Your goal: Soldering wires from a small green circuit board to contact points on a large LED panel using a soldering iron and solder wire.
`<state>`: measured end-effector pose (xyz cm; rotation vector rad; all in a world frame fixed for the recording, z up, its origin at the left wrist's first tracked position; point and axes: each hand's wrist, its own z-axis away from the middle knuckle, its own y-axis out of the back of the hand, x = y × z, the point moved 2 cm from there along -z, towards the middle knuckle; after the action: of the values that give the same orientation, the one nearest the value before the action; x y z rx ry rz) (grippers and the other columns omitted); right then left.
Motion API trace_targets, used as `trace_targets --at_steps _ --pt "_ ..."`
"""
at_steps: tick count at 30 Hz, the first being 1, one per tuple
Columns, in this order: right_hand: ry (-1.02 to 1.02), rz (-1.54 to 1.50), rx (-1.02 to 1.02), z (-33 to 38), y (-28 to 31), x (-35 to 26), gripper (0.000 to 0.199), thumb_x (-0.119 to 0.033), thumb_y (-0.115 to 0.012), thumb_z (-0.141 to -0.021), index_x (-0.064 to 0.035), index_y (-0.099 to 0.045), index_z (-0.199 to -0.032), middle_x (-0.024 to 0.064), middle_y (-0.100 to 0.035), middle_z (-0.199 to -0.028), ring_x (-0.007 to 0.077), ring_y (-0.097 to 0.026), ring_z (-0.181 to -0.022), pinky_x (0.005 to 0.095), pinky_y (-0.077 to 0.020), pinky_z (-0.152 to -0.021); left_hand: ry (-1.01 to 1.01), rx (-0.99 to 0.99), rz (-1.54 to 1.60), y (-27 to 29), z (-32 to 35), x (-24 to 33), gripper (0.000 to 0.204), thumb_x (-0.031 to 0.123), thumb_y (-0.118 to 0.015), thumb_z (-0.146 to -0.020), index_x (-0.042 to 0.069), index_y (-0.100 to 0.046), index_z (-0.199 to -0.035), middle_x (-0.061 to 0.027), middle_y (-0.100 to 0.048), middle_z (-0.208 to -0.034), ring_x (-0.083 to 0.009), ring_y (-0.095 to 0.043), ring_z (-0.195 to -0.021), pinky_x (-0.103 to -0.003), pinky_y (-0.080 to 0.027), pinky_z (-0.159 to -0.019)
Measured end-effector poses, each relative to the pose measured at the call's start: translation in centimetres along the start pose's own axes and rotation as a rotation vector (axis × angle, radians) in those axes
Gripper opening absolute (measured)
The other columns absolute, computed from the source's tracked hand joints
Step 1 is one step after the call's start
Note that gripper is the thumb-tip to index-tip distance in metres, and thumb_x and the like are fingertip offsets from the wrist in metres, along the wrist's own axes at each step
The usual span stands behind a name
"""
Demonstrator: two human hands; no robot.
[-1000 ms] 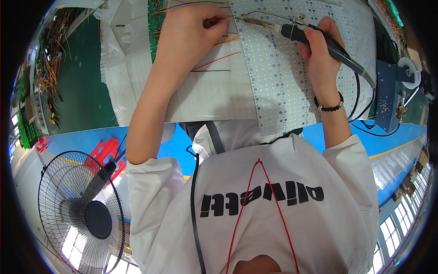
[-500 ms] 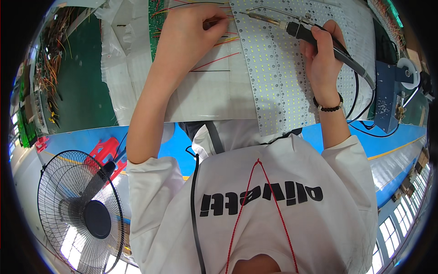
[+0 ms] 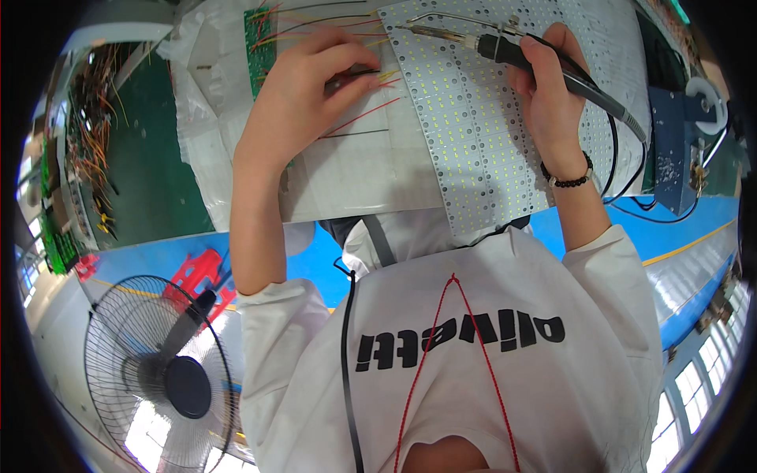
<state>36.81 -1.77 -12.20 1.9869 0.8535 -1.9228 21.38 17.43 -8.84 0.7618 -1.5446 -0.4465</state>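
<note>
Right hand (image 3: pixel 548 94) clamped on black soldering iron (image 3: pixel 512 51) over white LED panel (image 3: pixel 481 150); left hand (image 3: pixel 311 87) pinched coloured wires (image 3: pixel 371 75) beside green circuit board (image 3: pixel 259 47).

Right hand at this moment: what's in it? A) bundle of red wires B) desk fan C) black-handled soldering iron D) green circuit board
C: the right hand is wrapped around the black handle of the soldering iron, whose metal tip points left over the white LED panel; the left hand rests on thin coloured wires beside the panel.

Bright, even light; sharp centre; strong fisheye bending, black vignette at rim.
</note>
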Motion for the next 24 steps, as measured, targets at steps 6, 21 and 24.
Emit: trace_targets --at_steps 6,21,24 --pt "-0.069 0.104 0.027 0.2 -1.1 -1.6 0.024 -0.014 -0.058 -0.085 -0.0091 -0.04 -0.07 0.0005 -0.046 -0.054 0.0051 -0.037 -0.042 0.0207 -0.0293 -0.039 -0.004 -0.039 -0.012 0.2 0.1 0.3 0.018 0.005 -0.068 -0.075 0.002 -0.064 -0.093 -0.0071 -0.058 -0.098 -0.017 -0.057 -0.08 -0.027 -0.049 -0.069" --pt "-0.003 0.127 0.06 0.6 -0.5 -0.7 0.023 -0.017 -0.059 -0.084 -0.0093 -0.041 -0.071 -0.0002 -0.045 -0.053 0.0049 -0.036 -0.042 0.02 -0.0278 -0.039 0.147 0.221 0.054 -0.8 -0.3 0.0 0.009 0.006 -0.067 -0.076 0.002 -0.07 -0.083 -0.0063 -0.065 -0.083 -0.0156 -0.061 -0.069 -0.024 -0.048 -0.062" --pt "-0.004 0.008 0.051 0.6 0.2 0.1 0.021 -0.008 -0.058 -0.082 -0.008 -0.041 -0.07 -0.0027 -0.04 -0.057 0.0044 -0.033 -0.046 0.0211 -0.0274 -0.04 0.167 0.263 0.09 -1.2 -0.5 -0.2 0.009 0.006 -0.067 -0.074 0.001 -0.069 -0.082 -0.006 -0.065 -0.081 -0.0154 -0.062 -0.065 -0.024 -0.048 -0.06"
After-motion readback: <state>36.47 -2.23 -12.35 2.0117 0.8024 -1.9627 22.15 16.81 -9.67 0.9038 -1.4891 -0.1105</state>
